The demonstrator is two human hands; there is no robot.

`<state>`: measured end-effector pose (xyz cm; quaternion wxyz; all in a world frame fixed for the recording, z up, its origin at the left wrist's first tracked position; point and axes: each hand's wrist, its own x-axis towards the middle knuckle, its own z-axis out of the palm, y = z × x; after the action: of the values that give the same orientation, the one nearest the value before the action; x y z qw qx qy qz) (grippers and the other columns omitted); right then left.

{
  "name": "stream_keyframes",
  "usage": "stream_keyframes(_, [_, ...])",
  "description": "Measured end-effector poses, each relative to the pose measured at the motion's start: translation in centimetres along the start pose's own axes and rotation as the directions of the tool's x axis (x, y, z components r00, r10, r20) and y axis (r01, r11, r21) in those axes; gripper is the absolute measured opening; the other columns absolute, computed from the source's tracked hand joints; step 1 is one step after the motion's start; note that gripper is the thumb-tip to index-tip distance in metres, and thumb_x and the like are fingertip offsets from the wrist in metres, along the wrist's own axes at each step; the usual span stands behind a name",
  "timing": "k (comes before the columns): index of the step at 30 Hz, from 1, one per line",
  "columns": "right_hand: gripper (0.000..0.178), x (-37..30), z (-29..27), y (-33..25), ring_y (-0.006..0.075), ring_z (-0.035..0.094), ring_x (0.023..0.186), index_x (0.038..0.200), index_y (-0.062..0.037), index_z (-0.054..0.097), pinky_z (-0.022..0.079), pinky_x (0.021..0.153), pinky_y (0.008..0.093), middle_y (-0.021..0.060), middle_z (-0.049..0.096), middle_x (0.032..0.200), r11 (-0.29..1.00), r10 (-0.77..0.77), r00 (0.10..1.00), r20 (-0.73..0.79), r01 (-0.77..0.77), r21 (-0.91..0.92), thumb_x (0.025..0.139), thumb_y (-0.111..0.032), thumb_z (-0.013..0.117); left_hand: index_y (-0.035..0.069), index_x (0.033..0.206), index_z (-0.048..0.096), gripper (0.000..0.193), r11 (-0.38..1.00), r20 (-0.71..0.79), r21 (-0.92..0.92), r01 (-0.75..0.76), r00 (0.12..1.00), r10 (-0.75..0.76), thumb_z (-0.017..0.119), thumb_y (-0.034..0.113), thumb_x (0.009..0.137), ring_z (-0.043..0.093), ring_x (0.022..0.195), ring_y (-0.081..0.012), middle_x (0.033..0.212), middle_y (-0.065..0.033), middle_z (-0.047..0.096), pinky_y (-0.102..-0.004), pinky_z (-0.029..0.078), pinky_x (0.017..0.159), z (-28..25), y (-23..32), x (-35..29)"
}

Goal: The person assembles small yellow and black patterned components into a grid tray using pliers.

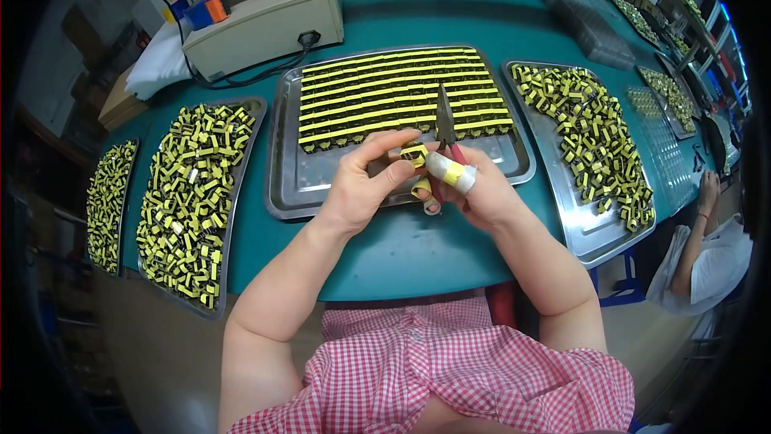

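Pinched between the thumb and fingers of my left hand (pixel 356 185) is a small black component wrapped in yellow tape (pixel 414 153). My right hand (pixel 491 193) is closed around red-handled needle-nose pliers (pixel 445 117), whose dark jaws point away from me. White and yellow tape covers the right thumb (pixel 451 172), and another right finger also wears a wrapping. Both hands meet over the near edge of a metal tray (pixel 301 181). Inside that tray, similar yellow-and-black components (pixel 393 97) stand in neat rows. Part of the pliers' handles is hidden by the right hand.
Metal trays of loose components flank the middle one: two on the left (pixel 189 201) (pixel 108 201), one on the right (pixel 590 241). Behind stands a beige machine (pixel 273 20) with a black power cable (pixel 265 77). Clear plastic trays (pixel 582 24) lie far right; a co-worker's hand (pixel 708 191) rests nearby.
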<state>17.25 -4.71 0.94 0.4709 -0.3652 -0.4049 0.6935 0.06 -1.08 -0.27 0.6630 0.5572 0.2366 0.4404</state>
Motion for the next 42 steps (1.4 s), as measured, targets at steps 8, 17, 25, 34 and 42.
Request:
stream_keyframes(8, [0.025,0.3,0.2,0.3,0.0147,0.059,0.075,0.103,-0.0017,0.056,0.047,0.061,0.0265,0.0062,0.061,0.093,0.863,-0.304,0.948,-0.09,0.235,-0.447,0.081,-0.01,0.063,-0.003,0.127,0.034,0.05,0.964,-0.054,-0.264,0.033,0.997,-0.049,0.042,0.034,0.094,0.061,0.082,-0.0215,0.102,-0.0145,0.054,-0.0294,0.053,0.065,-0.9,-0.3,0.2])
stream_keyframes(17, [0.045,0.2,1.1,0.6,0.0236,0.054,0.066,0.095,-0.0032,0.057,0.043,0.06,0.031,0.0082,0.061,0.087,-0.076,-0.693,0.57,0.441,0.551,-0.831,0.052,0.005,0.069,0.0,0.127,0.037,0.068,0.982,-0.069,-0.166,0.094,0.992,-0.107,0.017,0.055,0.093,0.057,0.093,-0.0207,0.105,-0.0172,0.057,-0.0328,0.047,0.081,-0.4,1.3,0.1])
stream_keyframes(25, [0.04,0.3,1.6,0.9,0.0246,0.049,0.061,0.089,-0.0042,0.058,0.041,0.052,0.0326,0.0082,0.061,0.083,-0.208,-0.727,0.466,0.504,0.55,-0.809,0.051,-0.001,0.067,-0.001,0.129,0.035,0.072,0.995,0.015,-0.083,0.046,0.999,-0.045,0.015,0.058,0.091,0.055,0.096,-0.0198,0.107,-0.0169,0.055,-0.0316,0.045,0.083,-0.4,1.5,-0.4])
stream_keyframes(34, [0.041,-0.1,1.8,0.9,0.024,0.05,0.063,0.09,-0.0037,0.057,0.041,0.056,0.0335,0.0077,0.06,0.084,-0.225,-0.692,0.5,0.52,0.536,-0.814,0.05,-0.001,0.067,0.0,0.13,0.035,0.074,0.999,0.075,-0.04,0.024,0.997,-0.021,0.016,0.06,0.09,0.054,0.095,-0.0185,0.109,-0.0159,0.053,-0.0303,0.045,0.083,-0.5,0.6,-0.3])
stream_keyframes(42, [0.04,-0.3,2.0,0.8,0.0238,0.051,0.066,0.091,-0.003,0.057,0.041,0.058,0.0341,0.007,0.059,0.083,-0.204,-0.655,0.542,0.526,0.544,-0.814,0.052,-0.005,0.067,0.002,0.132,0.035,0.077,0.998,0.188,0.064,0.016,0.982,-0.028,0.014,0.063,0.088,0.051,0.099,-0.0168,0.112,-0.0128,0.051,-0.0289,0.042,0.085,-0.6,0.4,-0.1])
